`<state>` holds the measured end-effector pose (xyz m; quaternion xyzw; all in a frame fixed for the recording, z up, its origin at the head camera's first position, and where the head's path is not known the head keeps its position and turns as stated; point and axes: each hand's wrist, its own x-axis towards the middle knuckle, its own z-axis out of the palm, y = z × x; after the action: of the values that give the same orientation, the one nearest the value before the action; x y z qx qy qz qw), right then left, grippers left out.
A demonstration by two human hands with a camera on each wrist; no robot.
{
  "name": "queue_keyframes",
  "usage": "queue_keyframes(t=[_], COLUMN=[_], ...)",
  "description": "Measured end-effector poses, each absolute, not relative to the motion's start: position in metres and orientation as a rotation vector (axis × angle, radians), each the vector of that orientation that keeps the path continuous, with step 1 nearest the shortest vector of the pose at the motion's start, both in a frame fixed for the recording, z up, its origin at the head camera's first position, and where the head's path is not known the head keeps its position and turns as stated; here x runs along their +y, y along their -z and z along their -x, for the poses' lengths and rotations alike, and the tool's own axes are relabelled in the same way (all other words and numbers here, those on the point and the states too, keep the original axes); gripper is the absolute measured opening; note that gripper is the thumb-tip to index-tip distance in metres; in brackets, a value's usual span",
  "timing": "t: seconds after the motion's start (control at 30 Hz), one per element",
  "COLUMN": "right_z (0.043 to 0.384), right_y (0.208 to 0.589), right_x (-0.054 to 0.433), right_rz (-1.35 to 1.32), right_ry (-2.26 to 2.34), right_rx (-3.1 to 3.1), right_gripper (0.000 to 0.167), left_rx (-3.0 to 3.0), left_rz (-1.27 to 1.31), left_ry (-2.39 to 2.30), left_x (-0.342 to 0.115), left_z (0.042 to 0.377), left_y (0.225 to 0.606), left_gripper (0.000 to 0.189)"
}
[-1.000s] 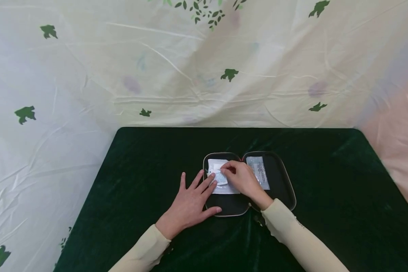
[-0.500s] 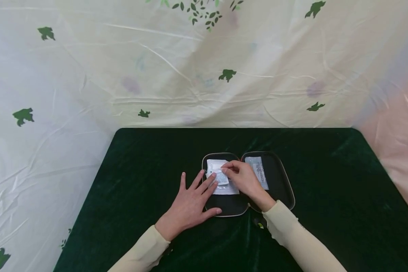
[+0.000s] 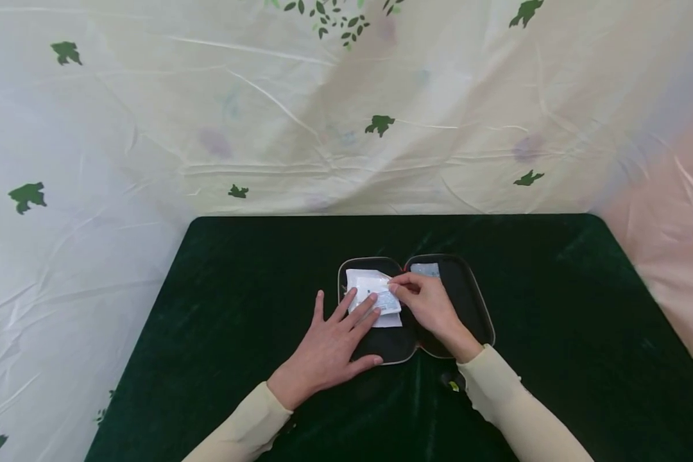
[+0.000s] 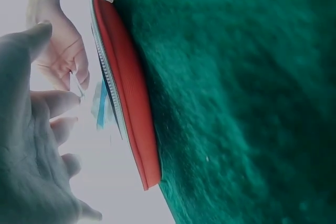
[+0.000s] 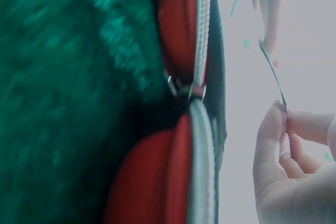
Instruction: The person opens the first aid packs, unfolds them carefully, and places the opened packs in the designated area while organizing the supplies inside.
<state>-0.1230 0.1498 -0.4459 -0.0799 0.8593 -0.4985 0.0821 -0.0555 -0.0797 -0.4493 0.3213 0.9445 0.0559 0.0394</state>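
Observation:
My right hand (image 3: 433, 311) pinches the right edge of a small white packet (image 3: 385, 303) between thumb and fingertips. In the right wrist view the packet (image 5: 274, 77) is edge-on, held up above the case rim. My left hand (image 3: 326, 350) lies spread with straight fingers, its fingertips at the packet's left side. Beneath sits a larger white packet (image 3: 389, 321) in the left half of an unzipped case (image 3: 389, 351). The case is dark inside, with a red outer shell (image 4: 126, 77). A bluish-silver packet (image 3: 426, 269) lies in the right half, partly hidden by my right hand.
The case rests on a table with a dark green velvety cloth (image 3: 254, 276). Its two halves join at a middle hinge, with a zipper (image 5: 197, 90) along the rim. A small dark thing with a yellow-green spot (image 3: 453, 385) lies near the right sleeve. A patterned white curtain (image 3: 300, 128) hangs behind.
My right hand has shifted slightly right, drawing the small packet's edge with it. The small packet now covers more of the larger one. My left hand stays spread, almost where it was.

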Motion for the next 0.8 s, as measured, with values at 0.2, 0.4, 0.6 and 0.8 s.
queue_keyframes(t=[0.2,0.4,0.6,0.8], right_z=[0.121,0.116,0.11,0.103], right_y=[0.447,0.445,0.442,0.439], right_x=[0.164,0.185,0.213,0.24], right_rz=[0.238,0.179,0.075,0.006], right_ry=[1.457,1.432,1.404,1.35], right_rx=[2.642,2.676,2.699,2.737], right_gripper=[0.017,0.019,0.025,0.03], left_rx=[2.901,2.914,2.878,2.865], left_rz=[-1.088,-1.341,-1.519,-1.538], left_ry=[-0.248,-0.367,-0.441,-0.394], left_x=[-0.072,-0.057,-0.035,-0.016], left_z=[0.055,0.055,0.063,0.072], left_y=[0.448,0.445,0.443,0.446], left_gripper=[0.08,0.059,0.03,0.02])
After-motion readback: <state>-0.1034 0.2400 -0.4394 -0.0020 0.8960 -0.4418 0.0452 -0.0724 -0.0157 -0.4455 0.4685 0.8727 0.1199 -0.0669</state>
